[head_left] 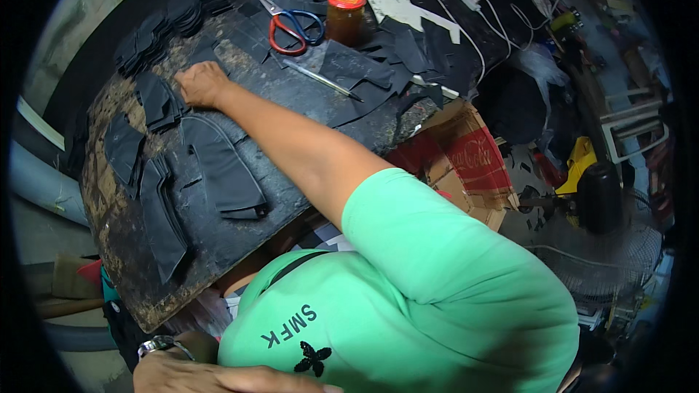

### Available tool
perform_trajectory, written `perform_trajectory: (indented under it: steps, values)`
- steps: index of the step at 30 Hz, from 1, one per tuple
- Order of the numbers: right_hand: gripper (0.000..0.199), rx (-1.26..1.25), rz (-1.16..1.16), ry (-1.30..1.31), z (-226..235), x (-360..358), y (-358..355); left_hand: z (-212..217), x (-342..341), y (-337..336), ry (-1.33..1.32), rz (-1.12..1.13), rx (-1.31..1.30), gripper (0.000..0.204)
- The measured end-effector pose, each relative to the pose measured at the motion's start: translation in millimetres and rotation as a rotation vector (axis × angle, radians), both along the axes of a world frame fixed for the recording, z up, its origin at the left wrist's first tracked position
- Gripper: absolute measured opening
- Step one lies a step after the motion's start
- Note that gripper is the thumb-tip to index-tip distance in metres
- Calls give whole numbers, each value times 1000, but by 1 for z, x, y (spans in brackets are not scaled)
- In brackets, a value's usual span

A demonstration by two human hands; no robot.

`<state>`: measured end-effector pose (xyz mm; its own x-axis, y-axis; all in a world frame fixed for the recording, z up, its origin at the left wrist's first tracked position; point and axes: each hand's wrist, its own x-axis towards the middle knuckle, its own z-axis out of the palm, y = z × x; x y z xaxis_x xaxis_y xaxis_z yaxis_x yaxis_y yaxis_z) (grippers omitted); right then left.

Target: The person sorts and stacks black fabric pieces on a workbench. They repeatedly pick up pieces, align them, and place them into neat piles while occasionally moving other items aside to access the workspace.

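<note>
Right hand (202,84) flat on black pieces (162,102), long axis vert.

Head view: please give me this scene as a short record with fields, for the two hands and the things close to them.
surface: worn dark workboard, edges chipped
right hand: right hand lies flat on the board, touching a stack of black cut pieces
left hand: left hand at the lower edge, watch on the wrist, holds nothing visible
near the right hand: long black curved piece
further back: scissors with red and blue handles, jar with orange lid, thin metal tool
</note>
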<state>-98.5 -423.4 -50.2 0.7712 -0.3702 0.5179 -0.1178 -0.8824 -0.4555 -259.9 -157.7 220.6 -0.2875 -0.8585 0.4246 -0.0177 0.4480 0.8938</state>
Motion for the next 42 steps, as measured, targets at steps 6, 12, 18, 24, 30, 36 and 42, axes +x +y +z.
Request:
perform_trajectory:
  steps: [6, 12, 18, 24, 30, 36, 42]
  values:
    - [23, 158, -6, 154, 19, -8, 0, -36, -57, -3, 383, -5, -244, 24]
    - [26, 236, 98, 159, 80, -91, 8, -51, -62, -5, 526, -102, -355, 17]
    - [24, 429, -259, -315, 89, -268, -24, -41, -50, -14, 440, -217, -283, 19]
    - [23, 141, -1130, -205, 71, -392, -87, -47, -53, -19, 447, -314, -215, 31]
    - [51, 40, -1224, 292, 45, -391, -113, -34, -20, -17, 222, -499, 26, 42]
    - [37, 398, -949, -155, 48, -412, -161, -60, 16, 29, 64, -295, 78, 48]
    - [29, 498, -764, -422, 89, -446, -187, -104, 58, 121, 69, 408, 121, 98]
